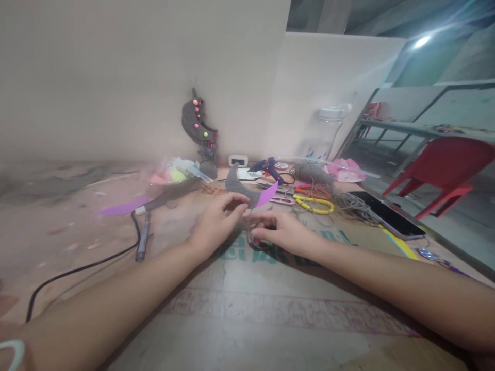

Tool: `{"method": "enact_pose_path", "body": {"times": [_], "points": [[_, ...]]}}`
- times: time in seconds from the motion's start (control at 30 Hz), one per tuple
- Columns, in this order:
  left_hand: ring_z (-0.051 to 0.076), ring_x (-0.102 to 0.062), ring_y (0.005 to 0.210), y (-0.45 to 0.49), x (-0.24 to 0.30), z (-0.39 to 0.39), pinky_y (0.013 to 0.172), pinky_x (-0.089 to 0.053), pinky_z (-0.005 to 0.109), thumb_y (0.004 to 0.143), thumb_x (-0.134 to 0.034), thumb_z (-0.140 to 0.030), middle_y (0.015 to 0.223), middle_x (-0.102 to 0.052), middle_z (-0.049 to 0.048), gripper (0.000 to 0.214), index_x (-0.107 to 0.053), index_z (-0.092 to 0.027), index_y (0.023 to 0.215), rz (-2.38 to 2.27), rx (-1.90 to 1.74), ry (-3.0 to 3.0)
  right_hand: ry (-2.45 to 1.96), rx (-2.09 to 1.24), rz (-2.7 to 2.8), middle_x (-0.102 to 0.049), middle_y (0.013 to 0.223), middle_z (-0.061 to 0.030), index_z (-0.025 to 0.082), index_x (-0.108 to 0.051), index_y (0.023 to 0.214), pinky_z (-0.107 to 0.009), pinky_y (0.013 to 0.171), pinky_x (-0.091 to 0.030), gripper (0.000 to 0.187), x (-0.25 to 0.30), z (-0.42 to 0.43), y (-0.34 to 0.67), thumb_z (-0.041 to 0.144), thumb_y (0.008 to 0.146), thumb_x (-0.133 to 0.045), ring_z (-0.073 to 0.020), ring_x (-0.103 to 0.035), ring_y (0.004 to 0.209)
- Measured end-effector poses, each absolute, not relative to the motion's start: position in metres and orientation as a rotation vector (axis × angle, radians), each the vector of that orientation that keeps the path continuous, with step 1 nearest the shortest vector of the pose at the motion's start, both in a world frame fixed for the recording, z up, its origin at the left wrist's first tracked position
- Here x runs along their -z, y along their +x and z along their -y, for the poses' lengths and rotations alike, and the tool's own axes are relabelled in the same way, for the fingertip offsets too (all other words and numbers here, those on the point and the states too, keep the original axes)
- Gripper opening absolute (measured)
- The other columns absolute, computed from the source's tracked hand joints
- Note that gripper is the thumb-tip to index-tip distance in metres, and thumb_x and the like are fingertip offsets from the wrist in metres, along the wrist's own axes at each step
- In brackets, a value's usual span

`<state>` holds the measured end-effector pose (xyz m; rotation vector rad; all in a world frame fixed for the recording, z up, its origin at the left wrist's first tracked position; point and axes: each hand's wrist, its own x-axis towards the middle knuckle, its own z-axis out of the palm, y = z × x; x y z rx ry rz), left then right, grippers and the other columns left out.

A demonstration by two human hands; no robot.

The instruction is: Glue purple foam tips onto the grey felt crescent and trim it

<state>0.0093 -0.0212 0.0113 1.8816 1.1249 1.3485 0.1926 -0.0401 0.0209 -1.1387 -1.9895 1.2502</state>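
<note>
While the grey and purple moon shape (pixel 236 185) is held just beyond the left hand (pixel 220 219), its low edge is pinched between thumb and fingertips. The right hand (pixel 284 232) is curled close by with thin yarn (pixel 252 242) at its fingers, but whether it is gripped cannot be told. Behind them, yellow-handled scissors (pixel 315 211) and a blue glue gun (pixel 270 167) are laid, with a dark dotted moon (pixel 192 122) by the wall (pixel 127 82)

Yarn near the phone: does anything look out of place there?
Yes, the grey yarn beside the phone looks untidy: it lies in loose, tangled loops, with strands straggling near the yellow loop handle.
</note>
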Motion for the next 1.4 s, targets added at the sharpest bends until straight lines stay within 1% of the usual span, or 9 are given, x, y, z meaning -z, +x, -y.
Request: {"method": "enact_pose_path", "body": {"times": [0.17, 0.23, 0.37, 0.43, 0.53, 0.63, 0.97, 1.27, 1.4], "points": [[0.020, -0.061, 0.095, 0.009, -0.011, 0.021, 0.088, -0.046, 0.032, 0.087, -0.056, -0.025, 0.100, -0.068, 0.0054, 0.016, -0.066, -0.021, 0.098, -1.109, -1.308, 2.036, -1.148, -1.148, 2.069, -0.056, 0.061, 0.0034, 0.017, -0.062, 0.083, -0.021, 0.054, -0.042, 0.013, -0.028, 0.053, 0.192, 0.024, 0.088, -0.052, -0.0087, -0.051, 0.054], [0.019, -0.061, 0.094, 0.010, -0.009, 0.020, 0.087, -0.047, 0.032, 0.084, -0.058, -0.022, 0.102, -0.066, 0.0064, 0.018, -0.063, -0.019, 0.101, -1.099, -1.289, 2.040, -1.083, -1.124, 2.081, -0.055, 0.062, 0.0026, 0.016, -0.061, 0.083, -0.021, 0.055, -0.042, 0.019, -0.029, 0.054, 0.194, 0.028, 0.091, -0.048, -0.0089, -0.051, 0.056], [0.019, -0.059, 0.093, 0.011, -0.005, 0.018, 0.085, -0.047, 0.032, 0.080, -0.060, -0.019, 0.101, -0.061, 0.0065, 0.020, -0.057, -0.018, 0.101, -1.108, -1.274, 2.081, -1.037, -1.275, 2.013, -0.060, 0.065, -0.0004, 0.015, -0.060, 0.100, -0.020, 0.046, -0.038, 0.043, -0.030, 0.053, 0.199, 0.045, 0.099, -0.029, -0.0087, -0.048, 0.049], [0.019, -0.058, 0.094, 0.010, -0.003, 0.017, 0.086, -0.047, 0.033, 0.080, -0.060, -0.018, 0.100, -0.059, 0.0056, 0.022, -0.055, -0.019, 0.101, -1.111, -1.261, 2.139, -1.074, -1.264, 2.039, -0.059, 0.062, 0.0015, 0.016, -0.061, 0.104, -0.020, 0.044, -0.035, 0.041, -0.031, 0.052, 0.201, 0.048, 0.096, -0.037, -0.0086, -0.045, 0.046], [0.018, -0.056, 0.095, 0.007, 0.000, 0.016, 0.086, -0.047, 0.034, 0.081, -0.060, -0.018, 0.100, -0.057, 0.0045, 0.022, -0.052, -0.020, 0.101, -1.109, -1.221, 2.214, -1.095, -1.085, 2.136, -0.058, 0.064, 0.0016, 0.016, -0.066, 0.087, -0.021, 0.052, -0.040, 0.024, -0.037, 0.051, 0.204, 0.038, 0.087, -0.056, -0.0097, -0.050, 0.055], [0.017, -0.056, 0.093, 0.006, -0.001, 0.017, 0.085, -0.046, 0.033, 0.083, -0.061, -0.022, 0.098, -0.057, 0.0032, 0.018, -0.051, -0.020, 0.098, -1.118, -1.171, 2.233, -1.057, -0.848, 2.163, -0.063, 0.071, -0.0006, 0.017, -0.066, 0.077, -0.023, 0.062, -0.042, 0.021, -0.045, 0.047, 0.207, 0.032, 0.087, -0.055, -0.0118, -0.054, 0.066], [0.016, -0.054, 0.088, 0.007, -0.005, 0.019, 0.080, -0.045, 0.029, 0.083, -0.066, -0.031, 0.094, -0.057, 0.0012, 0.021, -0.051, -0.020, 0.092, -1.138, -1.120, 2.237, -1.152, -0.583, 2.027, -0.069, 0.082, -0.0043, 0.017, -0.070, 0.085, -0.027, 0.067, -0.042, 0.028, -0.074, 0.024, 0.232, 0.042, 0.086, -0.056, -0.0156, -0.058, 0.072], [0.017, -0.055, 0.087, 0.010, -0.012, 0.025, 0.079, -0.044, 0.029, 0.083, -0.065, -0.029, 0.092, -0.058, 0.0013, 0.019, -0.051, -0.020, 0.091, -1.170, -1.119, 2.240, -1.375, -0.484, 2.311, -0.067, 0.091, -0.0033, 0.019, -0.066, 0.110, -0.025, 0.063, -0.042, 0.029, -0.076, -0.003, 0.257, 0.026, 0.087, -0.050, -0.0140, -0.056, 0.068], [0.016, -0.055, 0.085, 0.010, -0.014, 0.027, 0.077, -0.044, 0.029, 0.082, -0.066, -0.032, 0.093, -0.058, 0.0010, 0.021, -0.051, -0.020, 0.091, -1.186, -1.108, 2.219, -1.450, -0.470, 2.338, -0.070, 0.098, -0.0034, 0.022, -0.067, 0.111, -0.028, 0.076, -0.047, 0.031, -0.067, -0.011, 0.261, 0.020, 0.084, -0.053, -0.0185, -0.064, 0.087]]}}
